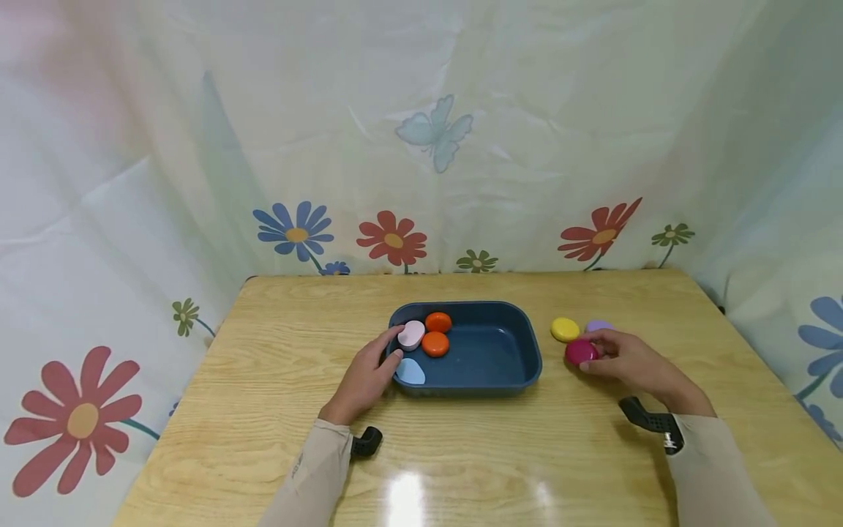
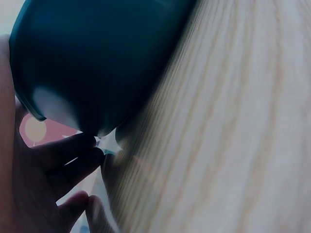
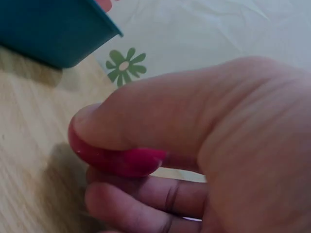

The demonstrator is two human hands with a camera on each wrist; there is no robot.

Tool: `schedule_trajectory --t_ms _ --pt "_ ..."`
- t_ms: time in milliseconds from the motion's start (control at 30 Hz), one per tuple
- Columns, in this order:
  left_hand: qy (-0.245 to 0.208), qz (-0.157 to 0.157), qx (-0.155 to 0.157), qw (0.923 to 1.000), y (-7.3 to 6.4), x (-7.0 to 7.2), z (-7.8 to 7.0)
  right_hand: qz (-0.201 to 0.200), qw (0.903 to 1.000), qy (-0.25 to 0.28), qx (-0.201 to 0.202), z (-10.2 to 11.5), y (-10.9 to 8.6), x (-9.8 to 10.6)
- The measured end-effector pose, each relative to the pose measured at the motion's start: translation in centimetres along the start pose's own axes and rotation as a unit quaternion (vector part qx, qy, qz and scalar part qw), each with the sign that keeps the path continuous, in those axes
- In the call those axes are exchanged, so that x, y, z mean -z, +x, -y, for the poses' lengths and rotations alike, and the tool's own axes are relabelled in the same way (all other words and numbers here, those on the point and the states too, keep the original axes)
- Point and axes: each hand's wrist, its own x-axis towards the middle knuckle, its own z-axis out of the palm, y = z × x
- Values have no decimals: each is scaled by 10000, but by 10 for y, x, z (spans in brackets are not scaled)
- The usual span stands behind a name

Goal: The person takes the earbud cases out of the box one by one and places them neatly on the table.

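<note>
Right fingers [image 3: 114,201] pinch magenta disc [image 1: 578,353]; tray [image 1: 484,353] lies crosswise.

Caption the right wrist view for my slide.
Right grip pinching a glossy rounded magenta piece over a wooden table, near a blue rectangular tray.

Wood grain streaks right across the surface [image 1: 474,454], and two bright glints [image 1: 405,501] flare on its near part! Up behind the far edge goes a creased, pale printed cloth [image 1: 560,146], a light-blue butterfly [image 1: 435,133] high above the middle. Along that edge: blue daisy [image 1: 296,234] by the left corner, red bloom [image 1: 393,240], small green flower [image 1: 477,261], second red bloom [image 1: 602,236], olive blossom [image 1: 673,234] over the right corner! Past the left edge, one huge red flower [image 1: 82,422]; past the right, blue petals [image 1: 826,315].
</note>
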Motion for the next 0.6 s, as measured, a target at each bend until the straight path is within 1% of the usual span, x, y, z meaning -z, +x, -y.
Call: schedule_trajectory --t_ms 100,200,400,600 --pt "-8 5 6 10000 1 0 0 112 9999 -2 -44 -2 0 -3" --pt "-13 21 3 10000 0 0 2 135 9999 9 -74 0 1 -5" --pt "48 -4 -44 10000 1 -1 4 39 9998 -162 -50 0 2 -8" --pt "30 -2 -31 10000 1 -1 3 -71 9987 -497 23 -5 6 -9"
